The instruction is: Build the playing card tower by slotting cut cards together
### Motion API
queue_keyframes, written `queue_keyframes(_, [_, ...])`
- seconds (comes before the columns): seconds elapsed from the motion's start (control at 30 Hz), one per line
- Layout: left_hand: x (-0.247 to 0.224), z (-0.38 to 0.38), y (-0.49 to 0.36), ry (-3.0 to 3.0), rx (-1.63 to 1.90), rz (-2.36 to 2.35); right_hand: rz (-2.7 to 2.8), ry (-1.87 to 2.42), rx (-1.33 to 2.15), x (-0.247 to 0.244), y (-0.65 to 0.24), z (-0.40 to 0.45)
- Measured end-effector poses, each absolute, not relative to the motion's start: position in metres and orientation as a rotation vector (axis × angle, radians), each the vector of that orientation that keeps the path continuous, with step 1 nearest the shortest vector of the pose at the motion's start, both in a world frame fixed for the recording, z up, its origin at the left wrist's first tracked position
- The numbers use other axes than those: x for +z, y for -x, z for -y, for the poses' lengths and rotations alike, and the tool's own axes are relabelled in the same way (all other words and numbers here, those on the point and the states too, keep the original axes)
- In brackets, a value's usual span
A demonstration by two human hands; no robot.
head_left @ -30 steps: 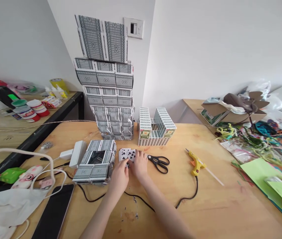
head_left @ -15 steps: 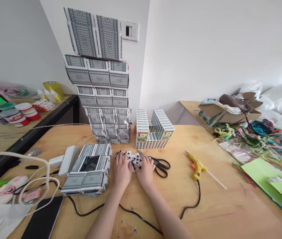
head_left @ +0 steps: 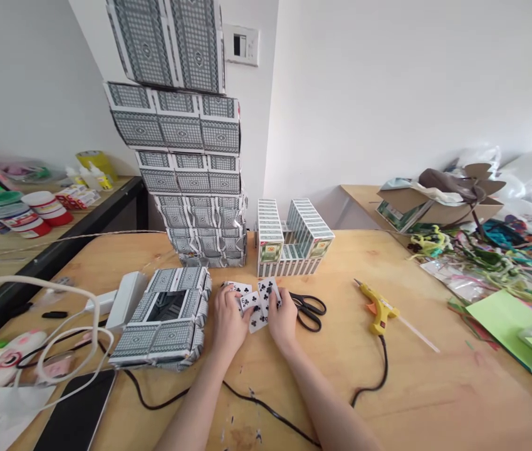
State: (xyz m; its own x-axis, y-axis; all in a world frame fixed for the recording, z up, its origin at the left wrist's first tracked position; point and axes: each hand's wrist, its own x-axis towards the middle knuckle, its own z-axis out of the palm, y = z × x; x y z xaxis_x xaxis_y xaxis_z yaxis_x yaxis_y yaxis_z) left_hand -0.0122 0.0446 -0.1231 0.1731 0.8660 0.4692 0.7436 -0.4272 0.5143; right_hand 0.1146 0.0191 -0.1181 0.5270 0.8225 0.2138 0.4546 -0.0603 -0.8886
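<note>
My left hand [head_left: 229,319] is closed on playing cards, its thumb and fingers pinching a six of clubs [head_left: 249,301]. A five card [head_left: 238,287] shows behind those fingers. In my right hand [head_left: 283,321] a seven of clubs [head_left: 266,289] stands tilted up, gripped between thumb and fingers. Another clubs card [head_left: 257,321] is partly hidden between the two hands. Black-handled scissors [head_left: 310,312] lie just right of my right hand. Left of my left hand rests a flat frame made of folded cards [head_left: 160,338] with a square opening.
A tall tower of folded cards [head_left: 182,128] and a U-shaped block of cards [head_left: 270,235] stand behind the hands. To the right lies a yellow glue gun [head_left: 379,310] with its cord. A phone [head_left: 78,413] and white cables [head_left: 91,313] are at left; craft scraps lie far right.
The cards were lying flat under both hands; now they are lifted and tilted, gripped between the fingers. My right hand has moved slightly right. The view has shifted a little.
</note>
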Motion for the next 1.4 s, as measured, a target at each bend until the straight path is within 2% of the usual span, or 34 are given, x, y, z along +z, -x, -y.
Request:
queue_keyframes(0.2, [-0.109,-0.041,0.012,-2.256,1.179,-1.502,0.846,1.564,0.69,-0.12,-0.116,-0.021])
queue_keyframes(0.33, [-0.102,-0.038,0.013,-2.042,1.13,-1.649,0.708,1.424,0.86,-0.121,-0.117,-0.023])
queue_keyframes(0.53, [-0.113,-0.038,0.012,-1.479,1.167,-1.465,0.707,1.433,0.845,-0.122,-0.118,-0.022])
queue_keyframes(0.7, [-0.119,-0.041,0.01,-1.194,1.34,-1.292,0.67,1.514,0.824,-0.123,-0.122,-0.024])
queue_keyframes(0.83, [-0.119,-0.044,0.012,-1.004,1.347,-1.226,0.71,1.437,0.889,-0.119,-0.12,-0.023])
queue_keyframes(1.17, [-0.11,-0.038,0.011,-1.341,1.17,-1.252,0.712,1.234,1.228,-0.108,-0.112,-0.019])
queue_keyframes(1.4, [-0.107,-0.039,0.012,-1.214,1.205,-1.262,0.771,1.145,1.122,-0.106,-0.109,-0.016])
